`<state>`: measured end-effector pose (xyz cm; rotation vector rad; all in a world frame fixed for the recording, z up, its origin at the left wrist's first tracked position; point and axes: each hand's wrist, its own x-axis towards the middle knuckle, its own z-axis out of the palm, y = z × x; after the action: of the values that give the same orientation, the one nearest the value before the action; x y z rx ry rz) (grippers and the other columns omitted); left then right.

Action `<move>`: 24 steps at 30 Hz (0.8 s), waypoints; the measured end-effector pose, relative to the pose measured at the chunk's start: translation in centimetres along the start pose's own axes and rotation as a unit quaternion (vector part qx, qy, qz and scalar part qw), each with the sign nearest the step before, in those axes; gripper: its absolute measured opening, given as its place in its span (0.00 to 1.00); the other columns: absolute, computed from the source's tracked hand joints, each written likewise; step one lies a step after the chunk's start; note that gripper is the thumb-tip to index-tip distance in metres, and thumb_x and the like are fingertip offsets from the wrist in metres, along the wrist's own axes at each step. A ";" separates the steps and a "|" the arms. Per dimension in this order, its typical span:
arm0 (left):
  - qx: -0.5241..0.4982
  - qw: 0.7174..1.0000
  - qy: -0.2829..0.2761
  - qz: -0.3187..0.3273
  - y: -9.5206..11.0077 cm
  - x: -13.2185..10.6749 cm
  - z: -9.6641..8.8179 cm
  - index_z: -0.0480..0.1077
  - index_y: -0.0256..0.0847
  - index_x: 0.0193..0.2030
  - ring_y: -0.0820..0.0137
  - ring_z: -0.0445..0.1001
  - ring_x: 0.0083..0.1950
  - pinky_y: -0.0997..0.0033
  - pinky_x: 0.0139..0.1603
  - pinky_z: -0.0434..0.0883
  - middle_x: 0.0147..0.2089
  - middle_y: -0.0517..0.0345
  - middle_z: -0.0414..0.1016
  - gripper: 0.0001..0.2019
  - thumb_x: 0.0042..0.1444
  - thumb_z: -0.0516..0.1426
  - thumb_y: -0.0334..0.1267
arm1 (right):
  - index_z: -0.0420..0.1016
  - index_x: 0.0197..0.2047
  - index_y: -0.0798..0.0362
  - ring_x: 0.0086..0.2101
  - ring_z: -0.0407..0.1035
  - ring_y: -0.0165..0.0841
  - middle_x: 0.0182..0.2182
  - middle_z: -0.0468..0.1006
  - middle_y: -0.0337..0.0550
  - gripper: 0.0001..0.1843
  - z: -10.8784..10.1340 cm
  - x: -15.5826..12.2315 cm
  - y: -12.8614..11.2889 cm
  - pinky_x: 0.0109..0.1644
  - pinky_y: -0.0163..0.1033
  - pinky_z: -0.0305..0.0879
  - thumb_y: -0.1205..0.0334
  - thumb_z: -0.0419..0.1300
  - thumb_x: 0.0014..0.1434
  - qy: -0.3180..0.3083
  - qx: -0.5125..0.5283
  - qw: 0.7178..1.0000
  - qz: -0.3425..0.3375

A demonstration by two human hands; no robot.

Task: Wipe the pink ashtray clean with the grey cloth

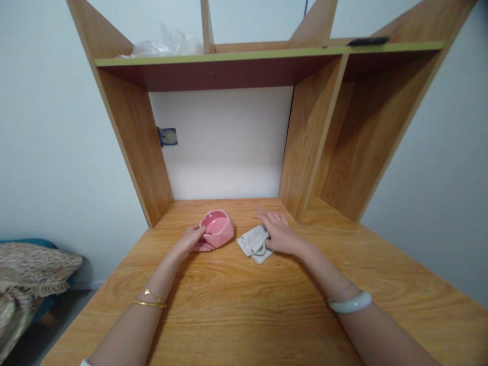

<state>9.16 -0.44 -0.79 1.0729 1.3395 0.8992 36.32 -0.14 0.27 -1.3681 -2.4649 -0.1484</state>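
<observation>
My left hand (195, 240) grips a pink faceted bowl (218, 227) by its near rim, thumb on top, tilting it so its mouth faces up and left over the wooden desk (244, 305). My right hand (279, 233) rests on a folded grey cloth (254, 242) just right of the bowl, fingers curled over its far edge. Bowl and cloth lie a short gap apart. Gold bangles circle my left wrist and a white bangle my right.
Wooden side panels (305, 147) and an upper shelf (267, 53) enclose the back of the desk. On the shelf lie a clear plastic bag (168, 44) and a dark flat object (368, 41). A patterned blanket (26, 277) lies at lower left, off the desk.
</observation>
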 end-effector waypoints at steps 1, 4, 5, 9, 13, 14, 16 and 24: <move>0.000 1.000 0.006 0.005 0.0 -0.1 0.1 0.59 0.30 0.48 0.68 0.75 0.24 0.75 0.27 0.72 0.22 0.50 0.75 0.17 0.56 0.49 0.41 | 0.57 0.55 0.54 0.49 0.53 0.41 0.48 0.63 0.49 0.35 0.0 0.0 -0.3 0.54 0.43 0.43 0.67 0.55 0.40 -0.012 0.004 1.000 -0.013; 0.004 1.000 0.012 0.008 0.0 -0.4 0.3 0.59 0.29 0.48 0.69 0.75 0.23 0.76 0.27 0.71 0.21 0.51 0.74 0.17 0.57 0.48 0.40 | 0.59 0.53 0.53 0.47 0.56 0.42 0.45 0.65 0.49 0.35 -0.1 0.0 -0.7 0.52 0.43 0.47 0.66 0.58 0.38 -0.047 0.016 0.998 -0.025; 0.004 1.000 0.011 0.007 0.0 -0.4 0.3 0.59 0.29 0.48 0.69 0.75 0.23 0.76 0.27 0.71 0.21 0.51 0.74 0.17 0.57 0.48 0.40 | 0.61 0.52 0.53 0.46 0.57 0.41 0.45 0.66 0.48 0.33 -0.1 0.0 -0.7 0.50 0.42 0.48 0.66 0.58 0.38 -0.053 0.027 0.998 -0.022; 0.004 1.000 0.002 0.014 0.0 -0.5 0.2 0.59 0.30 0.48 0.69 0.74 0.23 0.76 0.27 0.71 0.21 0.52 0.74 0.19 0.56 0.50 0.44 | 0.68 0.42 0.53 0.41 0.62 0.36 0.39 0.72 0.45 0.16 -0.1 0.5 -0.4 0.46 0.38 0.52 0.68 0.53 0.47 -0.048 0.075 0.996 0.008; 0.012 1.000 -0.006 0.016 0.0 -0.5 0.2 0.59 0.31 0.47 0.71 0.74 0.22 0.77 0.26 0.71 0.21 0.53 0.74 0.18 0.56 0.50 0.44 | 0.70 0.34 0.55 0.37 0.64 0.34 0.34 0.73 0.45 0.09 0.1 0.9 -0.1 0.41 0.36 0.54 0.65 0.50 0.53 -0.001 0.057 0.998 0.030; 0.016 1.000 -0.007 0.014 0.0 -0.5 0.3 0.59 0.31 0.47 0.71 0.74 0.22 0.77 0.26 0.71 0.21 0.53 0.74 0.18 0.56 0.50 0.43 | 0.70 0.33 0.55 0.36 0.64 0.34 0.33 0.73 0.45 0.09 0.1 0.9 0.0 0.40 0.36 0.54 0.65 0.49 0.54 0.016 0.052 0.998 0.031; 0.028 0.999 -0.013 0.012 0.1 -0.5 0.4 0.59 0.31 0.46 0.71 0.74 0.22 0.77 0.25 0.71 0.21 0.54 0.74 0.17 0.56 0.50 0.43 | 0.70 0.32 0.55 0.35 0.64 0.34 0.31 0.72 0.45 0.09 0.2 0.9 0.0 0.40 0.36 0.55 0.67 0.49 0.54 0.063 0.054 0.996 0.023; 0.066 0.996 -0.061 0.028 0.5 -1.3 1.7 0.61 0.31 0.45 0.71 0.73 0.20 0.76 0.25 0.71 0.19 0.54 0.73 0.16 0.53 0.50 0.40 | 0.69 0.31 0.54 0.31 0.62 0.33 0.27 0.66 0.42 0.09 -1.0 0.5 -1.1 0.35 0.36 0.57 0.69 0.48 0.53 0.290 0.132 0.946 0.057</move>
<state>10.86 -1.65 -0.06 1.2539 1.2853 0.7810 35.40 -0.55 1.41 -1.1451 -1.8394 -0.1595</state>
